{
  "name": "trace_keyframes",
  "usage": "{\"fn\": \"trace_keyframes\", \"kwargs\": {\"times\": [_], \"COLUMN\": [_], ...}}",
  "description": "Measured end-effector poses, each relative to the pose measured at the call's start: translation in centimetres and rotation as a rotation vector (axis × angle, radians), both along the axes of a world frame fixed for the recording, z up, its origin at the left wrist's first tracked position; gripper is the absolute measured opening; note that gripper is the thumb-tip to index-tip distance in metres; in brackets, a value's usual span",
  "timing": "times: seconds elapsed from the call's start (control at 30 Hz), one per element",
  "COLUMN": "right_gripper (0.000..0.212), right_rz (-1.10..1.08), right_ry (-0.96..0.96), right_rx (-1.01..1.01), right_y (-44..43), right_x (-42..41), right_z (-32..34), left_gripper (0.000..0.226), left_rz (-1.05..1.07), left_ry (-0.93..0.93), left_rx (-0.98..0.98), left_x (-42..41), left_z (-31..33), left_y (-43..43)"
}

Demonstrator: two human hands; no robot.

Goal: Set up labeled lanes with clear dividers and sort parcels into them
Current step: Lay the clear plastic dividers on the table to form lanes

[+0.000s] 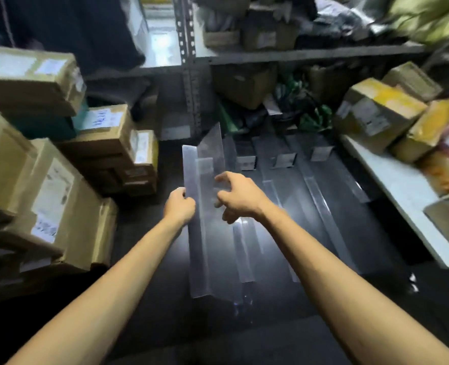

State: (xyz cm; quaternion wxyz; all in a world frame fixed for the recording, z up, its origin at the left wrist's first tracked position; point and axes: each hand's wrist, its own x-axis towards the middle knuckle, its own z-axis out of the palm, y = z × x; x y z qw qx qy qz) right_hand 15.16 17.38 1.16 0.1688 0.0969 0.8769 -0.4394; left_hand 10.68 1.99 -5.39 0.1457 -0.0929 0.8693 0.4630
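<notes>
A long clear plastic divider (205, 233) stands on the dark floor (270, 325) in the middle of the view. My left hand (179, 205) grips its left flange. My right hand (240, 197) curls over its upright wall from the right and holds it. Further clear dividers (320, 204) lie in parallel to the right. Three small label cards (284, 160) stand at the far ends of the lanes. Brown cardboard parcels (60, 196) with white labels are stacked at the left.
A metal shelf rack (189, 64) with boxes and bags fills the back. At the right, a white board (399, 188) carries more parcels (376, 111), some with yellow tape. A box corner (447, 217) juts in at the right edge.
</notes>
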Motion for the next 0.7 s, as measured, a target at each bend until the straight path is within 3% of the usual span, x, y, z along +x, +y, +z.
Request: {"fn": "trace_keyframes", "kwargs": {"times": [0.3, 0.43, 0.7], "right_gripper": [0.050, 0.044, 0.045], "right_rz": [-0.160, -0.268, -0.421], "right_ry": [0.108, 0.155, 0.218], "right_rx": [-0.056, -0.176, -0.049], "right_y": [17.5, 23.1, 35.6], "right_x": [7.2, 8.0, 5.5], "right_z": [2.1, 2.8, 2.2], "left_gripper": [0.026, 0.039, 0.037], "left_rz": [-0.060, -0.094, -0.115], "left_ry": [0.041, 0.047, -0.039], "left_rx": [0.098, 0.232, 0.457], "left_x": [5.3, 6.4, 3.9], "left_z": [2.2, 3.2, 3.2], "left_y": [18.7, 25.3, 38.8]}}
